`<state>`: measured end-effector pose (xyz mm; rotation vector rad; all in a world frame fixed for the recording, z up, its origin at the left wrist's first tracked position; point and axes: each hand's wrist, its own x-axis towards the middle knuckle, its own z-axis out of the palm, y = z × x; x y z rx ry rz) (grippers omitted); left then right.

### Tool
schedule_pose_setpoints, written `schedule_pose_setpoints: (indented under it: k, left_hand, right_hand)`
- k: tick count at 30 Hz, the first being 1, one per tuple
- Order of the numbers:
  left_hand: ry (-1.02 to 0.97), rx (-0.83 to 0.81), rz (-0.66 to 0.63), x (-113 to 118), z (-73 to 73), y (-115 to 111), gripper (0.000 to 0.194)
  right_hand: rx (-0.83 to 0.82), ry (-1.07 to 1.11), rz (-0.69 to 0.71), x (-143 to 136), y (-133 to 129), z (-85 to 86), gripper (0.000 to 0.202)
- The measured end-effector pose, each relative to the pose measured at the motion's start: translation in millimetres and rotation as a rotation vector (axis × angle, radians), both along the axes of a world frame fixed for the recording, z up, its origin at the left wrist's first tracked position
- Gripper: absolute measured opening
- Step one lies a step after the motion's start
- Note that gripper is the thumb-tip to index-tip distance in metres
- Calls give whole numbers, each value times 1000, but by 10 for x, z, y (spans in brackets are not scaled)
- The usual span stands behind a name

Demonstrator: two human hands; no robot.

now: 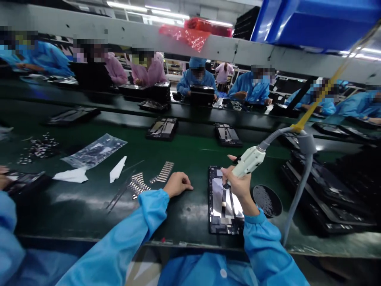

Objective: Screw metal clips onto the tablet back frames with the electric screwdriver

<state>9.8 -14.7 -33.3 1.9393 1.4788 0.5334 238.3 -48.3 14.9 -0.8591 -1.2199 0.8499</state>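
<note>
My right hand (239,184) grips a pale electric screwdriver (249,161), tilted, its lower end over an opened tablet (217,214) on the bench. The driver's very tip is hard to make out against the tablet's dark and silver insides. To the left of the tablet, my left hand (178,184) rests low over the bench with fingers curled together; whatever they may hold is hidden. Beside that hand lie small metal parts (138,184) and a neat row of metal strips (166,171). A round dish of tiny dark screws (267,200) sits right of my right wrist.
Stacked tablets (321,198) stand at the right, behind the driver's grey cable (305,178). Tweezers (119,194), white paper pieces (118,169) and a clear bag (95,151) lie left. A co-worker's sleeve (8,226) is at far left. More tablets (162,129) lie farther back.
</note>
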Motion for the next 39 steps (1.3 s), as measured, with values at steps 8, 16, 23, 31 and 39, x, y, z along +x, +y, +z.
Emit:
schedule_pose_setpoints:
  k: [8,16,23,31,39]
  left_hand:
    - [-263,-158,51,-36,135,-56,18]
    - [-340,-258,-96,707,-78,71,14]
    - [-285,-111,-84,779,-69,117,6]
    - [-385,-371,-137,759,-137,256,9]
    - [-487,-540,-162,735,-79,285,9]
  right_hand:
    - [-42,-15,-23,55,99,-115,53]
    - [-79,-37,-35,-2,182,-169,54]
    - [-113,-56,-45,-69,198,-123,58]
    - [-169,-68,54,-260,277,-196,58]
    - [-166,-55,54,-240,287,-216,58]
